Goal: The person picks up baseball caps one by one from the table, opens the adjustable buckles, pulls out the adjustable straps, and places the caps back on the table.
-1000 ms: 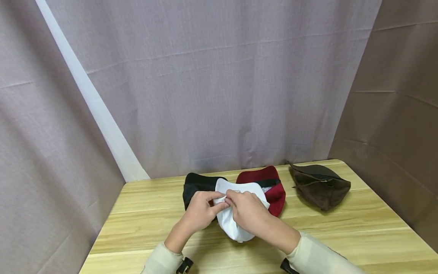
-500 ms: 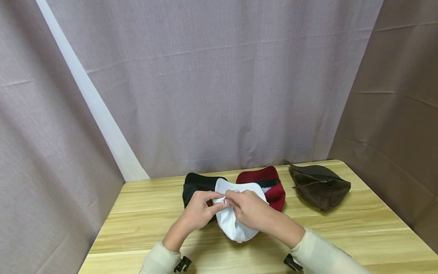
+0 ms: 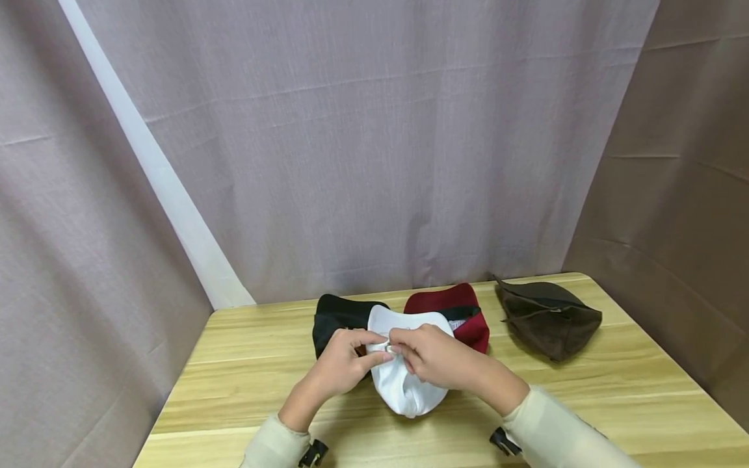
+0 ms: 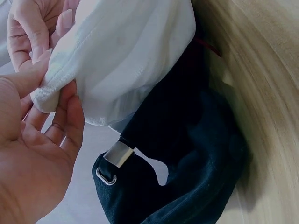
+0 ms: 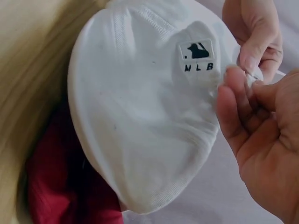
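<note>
A white baseball cap (image 3: pixel 409 393) is held up between both hands over the front of the other caps. My left hand (image 3: pixel 336 365) pinches the edge of its back opening between thumb and fingers. Close beside it, my right hand (image 3: pixel 435 359) pinches the small strap at the same opening; the strap's end is mostly hidden by fingertips. In the right wrist view an MLB logo (image 5: pixel 197 51) shows on the white cloth. Just behind lie a black cap (image 3: pixel 336 315), with a metal buckle (image 4: pixel 118 154) on its strap, and a dark red cap (image 3: pixel 441 300).
A brown cap (image 3: pixel 552 325) lies apart at the right on the wooden table (image 3: pixel 234 383). Grey curtains (image 3: pixel 374 162) hang behind the table's back edge, and a brown cloth (image 3: pixel 673 227) borders the right side.
My right hand and forearm have shifted slightly right and turned, still pinching at the strap. The left hand stays nearly in place. The white cap's crown has tipped down a little.
</note>
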`<action>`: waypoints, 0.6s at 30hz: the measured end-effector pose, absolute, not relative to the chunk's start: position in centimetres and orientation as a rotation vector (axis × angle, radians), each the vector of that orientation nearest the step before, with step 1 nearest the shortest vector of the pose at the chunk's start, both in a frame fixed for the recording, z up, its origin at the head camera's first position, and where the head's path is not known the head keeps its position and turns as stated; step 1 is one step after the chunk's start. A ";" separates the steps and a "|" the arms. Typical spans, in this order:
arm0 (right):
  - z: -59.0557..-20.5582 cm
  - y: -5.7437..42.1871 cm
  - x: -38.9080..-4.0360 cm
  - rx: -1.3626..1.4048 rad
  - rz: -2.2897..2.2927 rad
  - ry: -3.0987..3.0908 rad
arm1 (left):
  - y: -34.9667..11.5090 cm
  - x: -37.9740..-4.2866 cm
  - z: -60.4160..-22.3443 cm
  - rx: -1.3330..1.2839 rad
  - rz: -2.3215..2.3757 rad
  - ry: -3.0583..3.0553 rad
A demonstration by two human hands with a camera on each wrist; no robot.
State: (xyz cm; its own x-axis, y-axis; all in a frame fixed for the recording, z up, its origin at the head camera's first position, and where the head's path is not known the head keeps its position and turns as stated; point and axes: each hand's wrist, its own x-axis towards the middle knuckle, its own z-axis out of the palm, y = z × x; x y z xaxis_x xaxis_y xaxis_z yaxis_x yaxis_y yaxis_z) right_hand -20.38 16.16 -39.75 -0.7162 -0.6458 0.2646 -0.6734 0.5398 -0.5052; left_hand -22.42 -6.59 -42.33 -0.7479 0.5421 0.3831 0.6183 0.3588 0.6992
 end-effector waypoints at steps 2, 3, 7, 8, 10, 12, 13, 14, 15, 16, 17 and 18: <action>-40.0 16.1 -20.3 1.147 0.860 -2.680 | -6.6 -22.5 -42.4 -1.075 -1.336 -2.509; -40.1 16.0 -20.3 1.129 0.835 -2.664 | -6.6 -22.5 -42.4 -1.073 -1.328 -2.505; -40.1 15.4 -19.9 0.994 0.732 -2.633 | -6.4 -22.5 -42.2 -1.068 -1.307 -2.482; -40.1 15.2 -19.7 0.950 0.701 -2.633 | -6.4 -22.5 -42.2 -1.064 -1.301 -2.478; -40.0 14.7 -19.3 0.868 0.636 -2.634 | -6.3 -22.6 -42.2 -1.050 -1.286 -2.473; -39.9 14.2 -18.8 0.785 0.555 -2.649 | -6.2 -22.6 -42.2 -1.038 -1.259 -2.466; -39.8 13.8 -18.6 0.742 0.510 -2.662 | -6.1 -22.6 -42.3 -1.030 -1.240 -2.465; -39.8 13.5 -18.4 0.699 0.471 -2.676 | -6.1 -22.6 -42.4 -1.022 -1.215 -2.465; -39.7 13.2 -18.2 0.658 0.441 -2.694 | -6.0 -22.6 -42.4 -1.015 -1.187 -2.464; -39.7 12.9 -17.9 0.614 0.417 -2.715 | -5.9 -22.6 -42.5 -1.009 -1.158 -2.464; -39.6 12.7 -17.8 0.575 0.400 -2.734 | -5.9 -22.6 -42.5 -1.003 -1.130 -2.466; -39.6 12.4 -17.6 0.540 0.389 -2.746 | -5.8 -22.6 -42.5 -0.998 -1.107 -2.470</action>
